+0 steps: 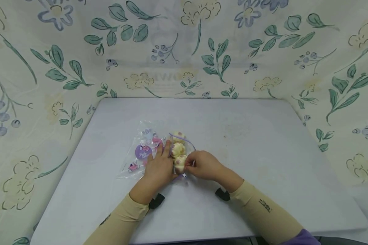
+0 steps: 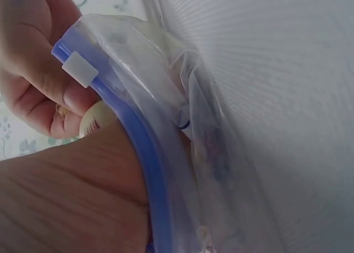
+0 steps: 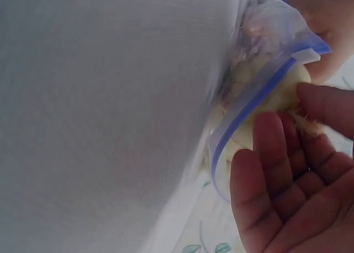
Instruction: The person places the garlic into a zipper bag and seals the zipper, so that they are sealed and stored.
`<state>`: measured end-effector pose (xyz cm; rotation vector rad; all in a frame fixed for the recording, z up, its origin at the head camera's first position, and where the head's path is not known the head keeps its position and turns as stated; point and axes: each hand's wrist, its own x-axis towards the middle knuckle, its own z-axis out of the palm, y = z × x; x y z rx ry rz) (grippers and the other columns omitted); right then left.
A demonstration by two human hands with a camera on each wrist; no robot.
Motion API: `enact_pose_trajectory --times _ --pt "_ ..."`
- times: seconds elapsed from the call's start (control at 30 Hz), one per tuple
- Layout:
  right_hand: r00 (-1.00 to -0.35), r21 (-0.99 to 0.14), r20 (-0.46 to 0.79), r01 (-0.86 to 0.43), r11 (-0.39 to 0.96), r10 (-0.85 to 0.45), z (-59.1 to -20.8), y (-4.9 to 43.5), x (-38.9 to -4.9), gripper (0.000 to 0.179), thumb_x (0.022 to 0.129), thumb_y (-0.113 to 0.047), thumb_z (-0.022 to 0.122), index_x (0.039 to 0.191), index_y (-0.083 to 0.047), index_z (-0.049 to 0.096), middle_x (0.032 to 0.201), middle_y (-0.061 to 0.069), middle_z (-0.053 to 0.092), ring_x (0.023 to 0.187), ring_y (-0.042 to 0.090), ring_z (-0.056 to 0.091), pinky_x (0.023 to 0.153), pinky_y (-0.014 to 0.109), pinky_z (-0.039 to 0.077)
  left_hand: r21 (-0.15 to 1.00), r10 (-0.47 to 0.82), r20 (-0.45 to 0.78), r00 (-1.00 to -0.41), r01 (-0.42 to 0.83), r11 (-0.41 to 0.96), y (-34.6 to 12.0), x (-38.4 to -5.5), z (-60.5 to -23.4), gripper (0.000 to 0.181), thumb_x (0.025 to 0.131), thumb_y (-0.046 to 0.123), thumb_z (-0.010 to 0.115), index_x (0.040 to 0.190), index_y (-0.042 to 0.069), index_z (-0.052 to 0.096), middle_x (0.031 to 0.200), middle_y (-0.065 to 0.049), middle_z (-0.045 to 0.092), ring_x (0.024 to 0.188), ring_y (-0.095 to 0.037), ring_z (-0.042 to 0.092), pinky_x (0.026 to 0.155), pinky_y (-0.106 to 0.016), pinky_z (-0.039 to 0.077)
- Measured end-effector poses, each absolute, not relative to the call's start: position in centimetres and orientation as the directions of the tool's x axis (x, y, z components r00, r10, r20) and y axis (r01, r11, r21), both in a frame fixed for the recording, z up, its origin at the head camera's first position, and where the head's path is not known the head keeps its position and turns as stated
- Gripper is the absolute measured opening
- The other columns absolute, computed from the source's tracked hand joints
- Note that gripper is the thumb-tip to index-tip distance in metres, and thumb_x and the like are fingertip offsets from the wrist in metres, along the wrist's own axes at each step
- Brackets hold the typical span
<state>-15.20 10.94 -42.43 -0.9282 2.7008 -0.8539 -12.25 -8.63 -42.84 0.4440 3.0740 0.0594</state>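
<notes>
A clear printed zip bag (image 1: 143, 151) lies on the white table, with a purple zip edge (image 2: 141, 145) and white slider (image 2: 81, 69). Three pale yellow, purple-marked garlic-like bulbs (image 1: 178, 149) form a row at its mouth. My left hand (image 1: 159, 168) lies on the bag with fingers fairly straight, its fingertips beside the bulbs; the zip edge crosses in front of that wrist in the left wrist view. With thumb and fingers, my right hand (image 1: 202, 165) pinches the straw-like end (image 3: 307, 123) of the nearest bulb; its other fingers are half curled beside the zip.
The white table (image 1: 263, 136) spreads out around the bag, with its back edge against a floral cloth (image 1: 217, 61) that also hangs at both sides. Black straps (image 1: 223, 194) sit at the wrists, below beige sleeves (image 1: 263, 207).
</notes>
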Motion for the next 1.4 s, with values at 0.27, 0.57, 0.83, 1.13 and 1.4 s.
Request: enact_pose_trajectory --times 0.27,0.57,0.83,1.13,1.4 --pt "-0.804 -0.517 0.075 -0.537 0.666 -0.590 -42.41 10.46 -14.93 0.009 0.087 -0.021 0.079 0.083 -0.018 0.072 0.079 -0.009 0.068 0.066 0.003 0.053 0.061 0.022 0.045 0.026 0.281 -0.022 -0.959 0.281 0.959 -8.37 -12.15 -42.92 0.077 0.074 0.055 0.084 0.118 -0.006 0.070 0.165 -0.021 0.024 0.148 -0.045 0.032 0.105 -0.070 0.041" --pt "-0.770 -0.413 0.081 -0.604 0.682 -0.633 -42.43 10.07 -14.74 0.008 0.090 -0.027 0.076 0.092 -0.019 0.075 0.085 -0.009 0.072 0.074 0.005 0.060 0.066 0.025 0.048 0.041 0.274 -0.009 -0.962 0.273 0.961 -8.38 -12.18 -42.82 0.080 0.072 0.054 0.086 0.121 -0.006 0.068 0.166 -0.021 0.024 0.149 -0.045 0.031 0.106 -0.070 0.040" --pt "-0.766 -0.405 0.098 -0.614 0.678 -0.635 -42.64 10.19 -14.76 0.007 0.091 -0.025 0.075 0.094 -0.018 0.076 0.088 -0.008 0.073 0.077 0.006 0.062 0.067 0.027 0.050 0.047 0.260 -0.012 -0.966 0.259 0.965 -8.31 -12.23 -42.84 0.089 0.070 0.054 0.087 0.132 -0.006 0.062 0.166 -0.022 0.023 0.150 -0.045 0.029 0.107 -0.069 0.039" --pt "-0.781 -0.399 0.082 -0.595 0.697 -0.619 -42.51 10.02 -14.66 0.007 0.090 -0.025 0.076 0.091 -0.019 0.076 0.087 -0.008 0.072 0.076 0.006 0.061 0.065 0.026 0.050 0.048 0.257 0.022 -0.966 0.258 0.965 -8.44 -12.09 -42.99 0.093 0.068 0.055 0.088 0.135 -0.003 0.061 0.165 -0.023 0.024 0.150 -0.044 0.029 0.107 -0.070 0.039" --pt "-0.774 -0.393 0.085 -0.605 0.692 -0.628 -42.60 9.93 -14.62 0.008 0.091 -0.026 0.075 0.094 -0.018 0.076 0.088 -0.008 0.071 0.077 0.006 0.062 0.066 0.027 0.050 0.065 0.251 0.039 -0.967 0.253 0.965 -8.44 -12.14 -42.99 0.096 0.067 0.054 0.089 0.137 -0.004 0.058 0.165 -0.025 0.022 0.150 -0.045 0.028 0.107 -0.070 0.039"
